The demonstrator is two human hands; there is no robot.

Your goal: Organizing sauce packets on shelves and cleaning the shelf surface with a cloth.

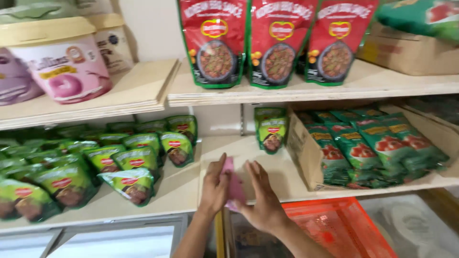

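While raised before shelf (287, 184), both hands, left (214, 187) and right (262, 203), press pink cloth (234, 186) between upright palms.

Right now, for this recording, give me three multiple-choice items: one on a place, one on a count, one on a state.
1. Where is the pink cloth?
A. between both hands
B. on the top shelf
C. in the orange basket

2. How many red pouches stand on the upper shelf?
A. one
B. three
C. six

3. How does the cardboard box of green packets stand?
A. taped shut
B. open
C. crushed flat

Key: 1 A, the left hand and right hand press it from either side; 2 B, three stand side by side; 3 B, the packets show through its open side.
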